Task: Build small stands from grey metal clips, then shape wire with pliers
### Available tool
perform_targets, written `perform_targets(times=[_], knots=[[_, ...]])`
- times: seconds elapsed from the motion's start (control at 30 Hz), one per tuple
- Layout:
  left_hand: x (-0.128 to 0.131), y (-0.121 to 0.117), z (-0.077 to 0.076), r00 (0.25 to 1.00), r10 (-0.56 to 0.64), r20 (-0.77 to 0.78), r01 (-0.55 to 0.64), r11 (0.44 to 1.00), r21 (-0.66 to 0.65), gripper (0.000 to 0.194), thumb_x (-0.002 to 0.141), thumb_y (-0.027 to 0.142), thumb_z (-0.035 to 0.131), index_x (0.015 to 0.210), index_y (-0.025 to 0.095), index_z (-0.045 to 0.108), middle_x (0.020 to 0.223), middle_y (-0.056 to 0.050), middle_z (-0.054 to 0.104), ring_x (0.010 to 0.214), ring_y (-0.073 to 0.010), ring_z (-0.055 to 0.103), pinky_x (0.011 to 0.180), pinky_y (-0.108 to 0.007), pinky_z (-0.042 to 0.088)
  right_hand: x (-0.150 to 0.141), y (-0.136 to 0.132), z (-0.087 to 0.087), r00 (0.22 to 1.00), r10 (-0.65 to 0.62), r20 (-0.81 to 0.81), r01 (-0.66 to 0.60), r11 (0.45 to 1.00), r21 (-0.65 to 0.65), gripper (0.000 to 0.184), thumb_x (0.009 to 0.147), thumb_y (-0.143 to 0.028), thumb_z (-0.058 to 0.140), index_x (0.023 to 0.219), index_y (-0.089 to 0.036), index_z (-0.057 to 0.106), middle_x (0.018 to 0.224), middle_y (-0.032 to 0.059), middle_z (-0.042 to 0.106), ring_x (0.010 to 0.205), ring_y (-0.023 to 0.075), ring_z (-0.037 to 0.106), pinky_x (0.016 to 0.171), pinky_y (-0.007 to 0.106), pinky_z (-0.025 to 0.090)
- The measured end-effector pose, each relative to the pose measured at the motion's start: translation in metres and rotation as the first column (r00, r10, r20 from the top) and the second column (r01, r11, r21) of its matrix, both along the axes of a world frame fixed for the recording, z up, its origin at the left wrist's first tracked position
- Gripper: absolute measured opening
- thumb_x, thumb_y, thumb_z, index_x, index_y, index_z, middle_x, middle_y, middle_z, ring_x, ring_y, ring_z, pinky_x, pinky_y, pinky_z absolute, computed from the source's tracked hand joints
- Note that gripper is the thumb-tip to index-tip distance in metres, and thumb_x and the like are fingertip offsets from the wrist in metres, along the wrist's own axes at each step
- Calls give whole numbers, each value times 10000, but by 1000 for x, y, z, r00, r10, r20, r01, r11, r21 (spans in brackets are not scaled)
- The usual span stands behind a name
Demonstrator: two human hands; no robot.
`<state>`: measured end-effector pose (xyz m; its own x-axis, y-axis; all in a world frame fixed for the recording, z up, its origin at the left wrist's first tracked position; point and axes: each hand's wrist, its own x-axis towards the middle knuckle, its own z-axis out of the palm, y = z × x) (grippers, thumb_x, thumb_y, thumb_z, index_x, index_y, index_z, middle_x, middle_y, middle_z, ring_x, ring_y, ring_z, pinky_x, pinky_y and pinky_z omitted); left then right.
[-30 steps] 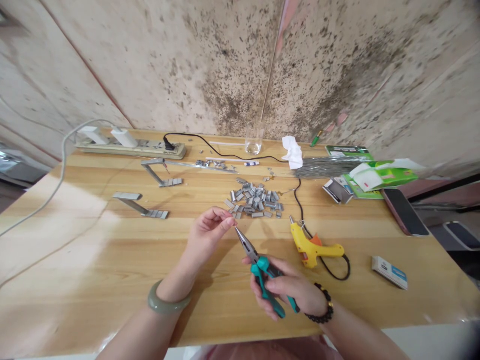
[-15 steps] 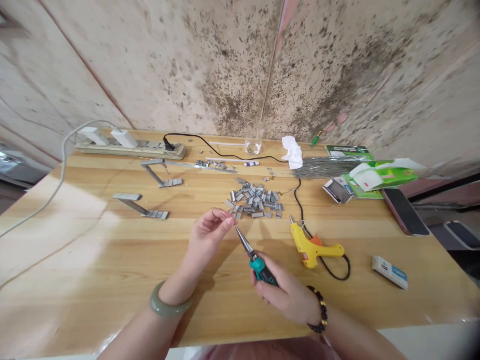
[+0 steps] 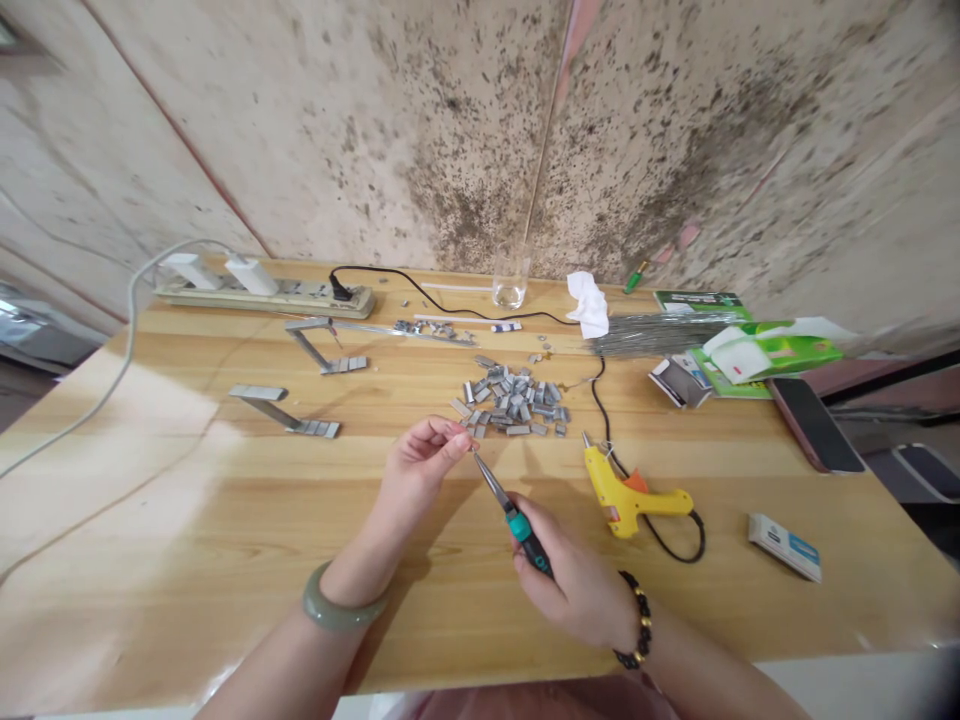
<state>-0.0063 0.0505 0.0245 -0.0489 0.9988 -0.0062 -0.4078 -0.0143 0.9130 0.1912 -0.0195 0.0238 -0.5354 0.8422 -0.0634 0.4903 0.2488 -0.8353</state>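
Note:
My left hand (image 3: 424, 465) is pinched closed just in front of the pile of staple blocks (image 3: 514, 398). What sits between its thumb and forefinger is too small to make out. My right hand (image 3: 574, 575) is wrapped around the needle-nose pliers (image 3: 519, 525), which have teal and black handles. The pliers' narrow tip points up and left and meets the left fingertips. A yellow glue gun (image 3: 626, 495) lies to the right of the pliers.
Two bent shapes of joined staples, a rear one (image 3: 307, 345) and a front one (image 3: 285, 410), stand left. A power strip (image 3: 300, 298), a glass (image 3: 510, 285) and a wire bundle (image 3: 660, 333) line the back. At right lie a phone (image 3: 817, 425) and a small box (image 3: 784, 547).
My right hand has turned the pliers over so that one handle now faces up, and its grip has closed round the handles. My left hand has kept its pinch almost in place.

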Motion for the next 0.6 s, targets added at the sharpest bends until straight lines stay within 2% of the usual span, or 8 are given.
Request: perform_targets(times=[0.13,0.27,0.6], knots=[[-1,1,-1,1000,0,12,0,1000,-30,118,682,267,784,725,187,708,670,2,683,647,-99,596,681,-211,462,1,1,3,998,-10,-59,5,996,-86,507,869,-170,449,1365,-202,350,1079,75,609,981,200,577,898,362,450],[0,3,1,995,23,97,-16,998,-68,204,679,365,775,682,168,723,686,-24,693,632,-107,598,679,-232,469,1,1,3,989,-20,-144,-3,988,-153,480,870,-159,449,1342,-207,379,1002,46,615,919,169,583,875,325,460],[0,4,3,992,50,113,-36,992,-122,249,618,376,813,625,151,709,616,-19,676,570,-95,588,607,-209,468,2,-1,2,998,-5,-61,-2,994,-108,511,876,-183,462,1377,-183,359,1089,83,599,1014,199,562,926,359,436]])
